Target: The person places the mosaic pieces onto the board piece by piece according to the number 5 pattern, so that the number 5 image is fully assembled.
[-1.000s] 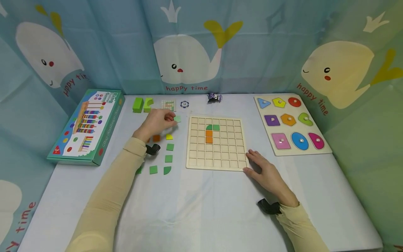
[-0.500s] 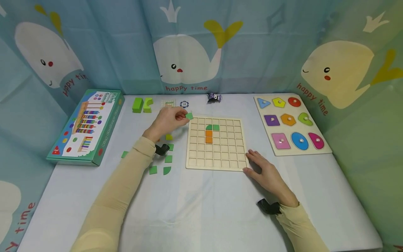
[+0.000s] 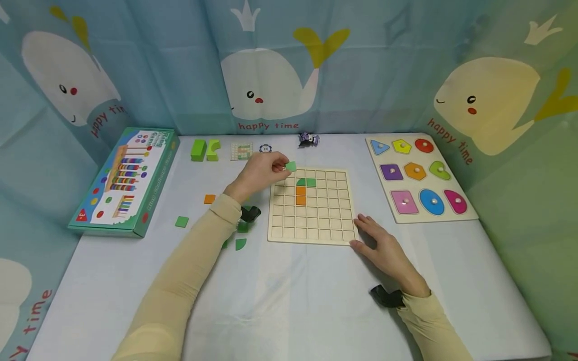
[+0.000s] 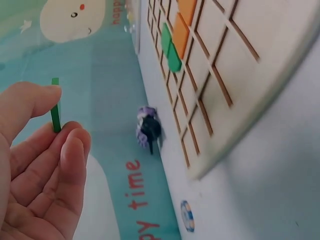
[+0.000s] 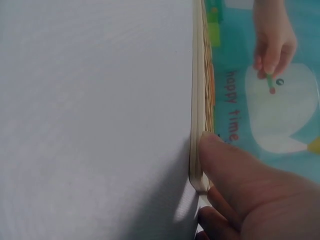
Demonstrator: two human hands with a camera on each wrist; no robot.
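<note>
Blue curtains [image 3: 379, 90] back a white table [image 3: 307, 306]; left hand [image 3: 262, 171] pinches tile [image 3: 291, 166], spread right hand [image 3: 385, 254] touches board [image 3: 325, 213].

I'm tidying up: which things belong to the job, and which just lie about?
Apparently in use: green square tile, pinched by the left hand; pale wooden grid board, touched by the right hand; flat green and orange tiles; small printed grid card, probably.

Seemingly idle: green cardboard box; cream shape-puzzle board; two lime-green blocks; blue-white round chip; purple-black figurine.
</note>
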